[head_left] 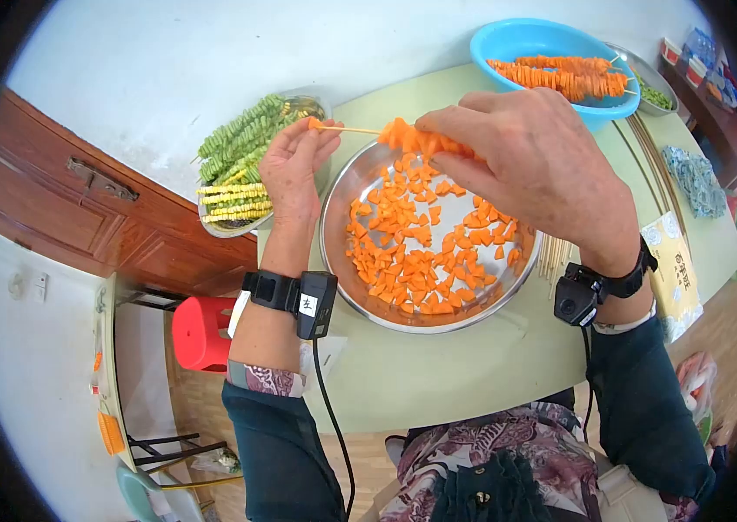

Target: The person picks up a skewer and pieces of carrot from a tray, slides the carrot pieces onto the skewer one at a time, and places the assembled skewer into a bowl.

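My left hand [293,170] pinches a small carrot piece [314,123] at the tip of a thin wooden skewer [353,130]. My right hand [542,165] is wrapped around the other part of that skewer, where a row of threaded carrot slices [408,139] shows between the fingers. A bare stretch of stick lies between the row and my left fingertips. Below both hands stands a round steel basin [428,329] with many loose carrot pieces [399,270] scattered over its bottom. The far end of the skewer is hidden by my right hand.
Left of the basin, a tray [231,228] holds green and yellow vegetable skewers [242,139]. A blue basin [495,39] with carrot skewers [569,78] stands at the back right. Bare sticks [553,257], a yellow packet [675,270] and a cloth [695,181] lie on the right.
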